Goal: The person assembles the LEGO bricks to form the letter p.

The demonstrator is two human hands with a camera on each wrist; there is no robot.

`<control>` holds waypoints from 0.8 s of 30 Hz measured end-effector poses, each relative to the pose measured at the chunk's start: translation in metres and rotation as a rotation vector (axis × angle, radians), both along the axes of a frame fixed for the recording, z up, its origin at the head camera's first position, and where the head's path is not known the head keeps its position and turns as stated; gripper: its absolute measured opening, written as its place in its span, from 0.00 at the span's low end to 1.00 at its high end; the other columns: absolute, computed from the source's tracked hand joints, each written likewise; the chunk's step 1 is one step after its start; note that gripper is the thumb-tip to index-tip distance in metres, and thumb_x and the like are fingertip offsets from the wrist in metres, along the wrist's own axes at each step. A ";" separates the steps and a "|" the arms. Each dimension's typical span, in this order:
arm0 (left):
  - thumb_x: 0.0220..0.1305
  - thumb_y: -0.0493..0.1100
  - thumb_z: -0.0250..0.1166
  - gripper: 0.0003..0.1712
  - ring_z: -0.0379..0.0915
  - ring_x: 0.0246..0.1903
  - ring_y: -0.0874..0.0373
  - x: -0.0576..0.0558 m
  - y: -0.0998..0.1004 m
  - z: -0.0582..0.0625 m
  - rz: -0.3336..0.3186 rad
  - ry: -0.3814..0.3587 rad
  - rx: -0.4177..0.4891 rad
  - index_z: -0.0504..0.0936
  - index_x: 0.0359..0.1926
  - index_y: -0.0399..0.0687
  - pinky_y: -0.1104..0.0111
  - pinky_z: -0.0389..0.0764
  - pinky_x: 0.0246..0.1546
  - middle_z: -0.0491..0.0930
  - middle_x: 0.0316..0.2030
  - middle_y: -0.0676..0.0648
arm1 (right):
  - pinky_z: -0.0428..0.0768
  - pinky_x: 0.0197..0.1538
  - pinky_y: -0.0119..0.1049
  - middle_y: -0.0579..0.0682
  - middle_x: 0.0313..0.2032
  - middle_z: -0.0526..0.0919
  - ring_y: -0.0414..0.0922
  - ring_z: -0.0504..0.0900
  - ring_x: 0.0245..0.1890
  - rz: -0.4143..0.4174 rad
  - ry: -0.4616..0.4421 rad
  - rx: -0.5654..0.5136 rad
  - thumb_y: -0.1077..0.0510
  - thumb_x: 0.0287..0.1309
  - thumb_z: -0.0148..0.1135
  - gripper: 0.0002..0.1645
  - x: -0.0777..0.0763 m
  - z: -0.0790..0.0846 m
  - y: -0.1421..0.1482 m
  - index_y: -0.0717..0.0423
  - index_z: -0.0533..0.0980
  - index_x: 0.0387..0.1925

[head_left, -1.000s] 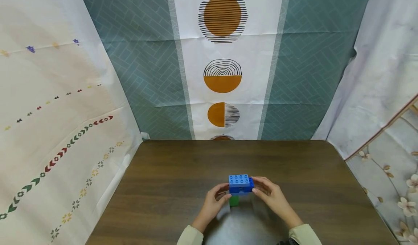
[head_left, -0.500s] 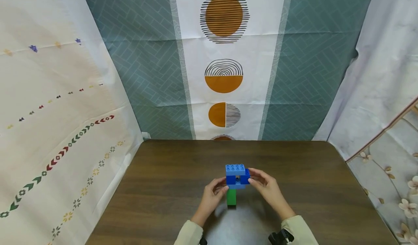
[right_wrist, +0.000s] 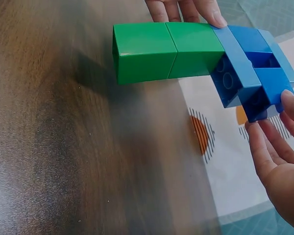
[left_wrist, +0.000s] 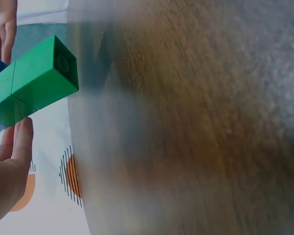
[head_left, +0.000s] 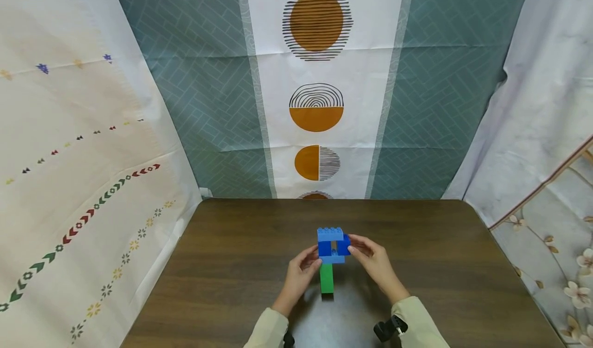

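Both hands hold one assembly of toy building bricks above the table. In the head view, a light blue studded brick [head_left: 330, 234] tops it. Below are dark blue bricks [head_left: 325, 248] with a gap between them, then another light blue brick [head_left: 332, 259]. Two stacked green bricks [right_wrist: 171, 51] form a narrow stem, its end free of the table. My left hand [head_left: 298, 277] grips the blue part's left side, thumb near the lower light blue brick. With thumb and fingers, my right hand [head_left: 376, 266] pinches the dark blue brick jutting out at the right.
A brown wooden table [head_left: 231, 245] lies beneath the hands. Patterned cloths hang behind it [head_left: 222, 106] and along both sides. Black wrist camera gear [head_left: 390, 328] sits at the right sleeve.
The brick assembly has tilted back and shifted slightly left and upward in view, so its front gap and green stem show more. Both hands moved along with it, still holding.
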State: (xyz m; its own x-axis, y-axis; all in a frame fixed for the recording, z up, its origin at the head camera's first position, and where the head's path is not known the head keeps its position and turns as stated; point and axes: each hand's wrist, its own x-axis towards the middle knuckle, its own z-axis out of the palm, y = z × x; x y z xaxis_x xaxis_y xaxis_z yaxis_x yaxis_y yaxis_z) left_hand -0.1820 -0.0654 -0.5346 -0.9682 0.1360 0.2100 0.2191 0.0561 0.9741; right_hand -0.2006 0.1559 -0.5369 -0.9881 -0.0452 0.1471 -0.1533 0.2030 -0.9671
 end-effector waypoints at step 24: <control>0.67 0.42 0.62 0.22 0.79 0.46 0.48 -0.033 -0.003 -0.038 0.031 -0.077 -0.139 0.77 0.59 0.39 0.70 0.82 0.43 0.81 0.49 0.38 | 0.81 0.50 0.36 0.63 0.52 0.79 0.57 0.79 0.51 0.032 -0.081 -0.015 0.65 0.58 0.65 0.25 -0.022 -0.019 -0.006 0.62 0.74 0.58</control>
State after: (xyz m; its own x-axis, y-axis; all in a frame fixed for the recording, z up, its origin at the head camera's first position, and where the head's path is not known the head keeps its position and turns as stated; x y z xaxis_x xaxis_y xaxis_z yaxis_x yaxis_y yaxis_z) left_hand -0.2151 -0.0682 -0.5722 -0.9849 0.1284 0.1165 0.1404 0.1972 0.9703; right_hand -0.2229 0.1495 -0.5556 -0.9949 -0.0755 0.0675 -0.0804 0.1841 -0.9796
